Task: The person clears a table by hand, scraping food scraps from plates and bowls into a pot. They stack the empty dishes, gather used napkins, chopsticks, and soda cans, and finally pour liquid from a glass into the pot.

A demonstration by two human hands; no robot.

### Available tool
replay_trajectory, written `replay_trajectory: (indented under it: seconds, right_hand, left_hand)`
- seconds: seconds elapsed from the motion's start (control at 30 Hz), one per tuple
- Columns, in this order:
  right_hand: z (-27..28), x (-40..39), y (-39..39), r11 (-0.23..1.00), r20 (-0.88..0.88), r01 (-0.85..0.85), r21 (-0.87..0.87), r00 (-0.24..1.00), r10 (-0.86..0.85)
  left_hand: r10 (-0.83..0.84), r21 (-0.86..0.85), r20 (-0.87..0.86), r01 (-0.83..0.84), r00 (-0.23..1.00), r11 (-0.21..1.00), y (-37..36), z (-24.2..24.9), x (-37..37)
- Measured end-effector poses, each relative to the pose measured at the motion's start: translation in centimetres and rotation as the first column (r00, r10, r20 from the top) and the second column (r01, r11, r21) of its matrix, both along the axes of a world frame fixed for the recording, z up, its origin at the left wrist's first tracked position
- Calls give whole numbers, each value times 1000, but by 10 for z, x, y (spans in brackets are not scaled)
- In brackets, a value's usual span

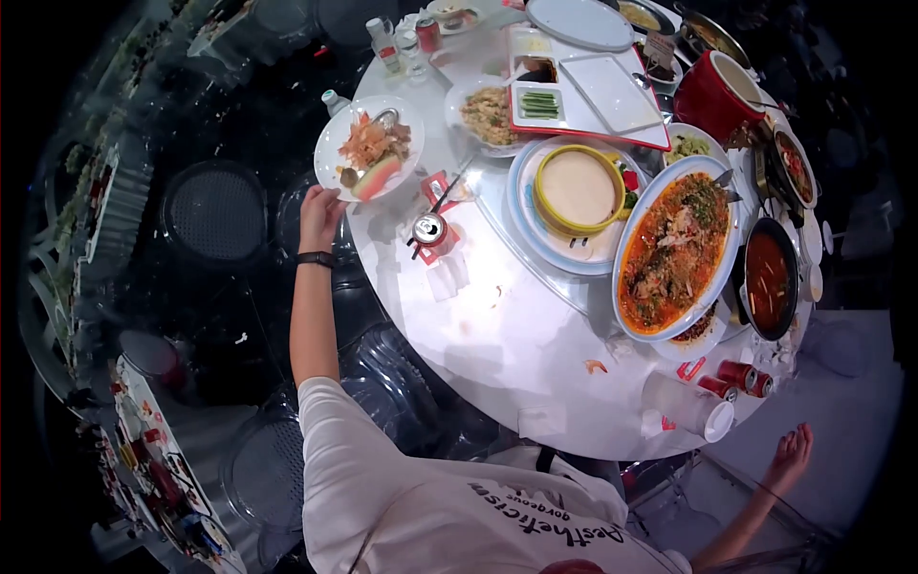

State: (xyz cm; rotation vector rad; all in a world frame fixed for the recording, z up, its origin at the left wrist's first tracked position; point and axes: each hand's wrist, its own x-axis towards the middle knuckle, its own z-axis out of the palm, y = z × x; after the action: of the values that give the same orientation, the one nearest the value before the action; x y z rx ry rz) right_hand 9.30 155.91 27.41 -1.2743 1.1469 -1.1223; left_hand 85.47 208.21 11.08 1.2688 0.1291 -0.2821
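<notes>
My left hand point(320, 212), with a dark band on the wrist, grips the lower left rim of a white plate point(413, 151). The plate is at the table's left edge and carries food scraps point(371, 142), a melon rind point(377, 179) and a spoon point(386, 119). My right hand point(792, 455) is off the table at the lower right, fingers loosely bent and apart, holding nothing. Nearest to it on the table are a translucent plastic pitcher point(688, 407) lying on its side and several red cans point(736, 374).
On the round white table point(430, 325) stand an opened can point(430, 230), a yellow pot point(578, 189), an oval fish dish point(677, 249), a black pan point(771, 279), a red bucket point(712, 103) and a sectioned tray point(583, 91). Dark chairs point(215, 210) are at left.
</notes>
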Motion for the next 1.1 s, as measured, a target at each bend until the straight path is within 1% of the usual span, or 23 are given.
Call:
replay_trajectory:
  seconds: [0.03,0.1,0.13,0.2,0.27,0.33,0.4,0.43,0.47,0.53,0.57,0.6,0.63,0.67,0.77,0.8,0.87,0.93,1.0,1.1]
  right_hand:
    - [0,6,3,1000,34,7,10,999,-7]
    - [5,23,14,998,76,-57,13,996,55]
    - [9,31,21,997,99,-82,12,992,81]
    - [19,51,39,971,80,-238,13,969,236]
    - [35,82,72,945,-63,-319,74,944,324]
    - [47,109,105,822,-46,-564,74,822,568]
    - [52,118,119,605,10,-773,191,618,786]
    - [43,119,124,514,79,-828,225,541,837]
    - [33,120,128,428,124,-851,303,481,868]
    - [1,118,136,245,356,-890,384,387,851]
    - [-19,114,143,228,331,-906,357,351,876]
    - [-29,112,150,239,316,-895,376,366,875]
    - [-44,106,157,237,419,-873,425,422,804]
    - [-62,99,160,225,512,-855,467,469,720]
    - [-114,71,172,238,494,-746,621,609,620]
    - [-132,66,175,255,499,-747,614,618,608]
    - [-163,62,185,275,517,-754,597,624,586]
    - [-182,70,189,311,511,-751,583,636,578]
    - [-186,85,191,329,501,-756,566,633,590]
    - [-193,99,193,356,496,-748,560,647,580]
  left_hand:
    - [-11,-1,15,11,1000,1000,-4,13,-7]
    - [-50,-5,63,50,997,999,-18,52,-34]
    - [-80,22,77,79,994,997,-26,72,-50]
    - [-154,40,75,151,985,988,-45,106,-90]
    - [-212,51,51,210,976,976,-67,124,-133]
    - [-323,10,-9,323,946,946,-80,127,-177]
    - [-401,1,-80,402,913,916,-98,123,-227]
    - [-473,-49,-107,471,875,881,-107,123,-254]
    - [-508,-78,-165,502,846,861,-119,125,-282]
    - [-588,-76,-229,588,776,806,-132,99,-320]
    - [-641,-82,-258,645,723,760,-138,88,-338]
    - [-691,-92,-283,699,665,709,-146,80,-354]
    - [-712,-79,-312,729,629,680,-156,78,-372]
    - [-750,-76,-337,777,570,625,-158,59,-380]
    - [-787,-95,-399,833,470,545,-164,22,-401]
    - [-797,-83,-397,847,455,525,-163,10,-404]
    - [-779,-15,-437,862,450,506,-164,2,-408]
    - [-788,46,-434,884,437,465,-161,-13,-402]
    - [-768,131,-445,882,460,452,-160,-20,-394]
    - [-744,105,-389,828,543,550,-154,-15,-382]
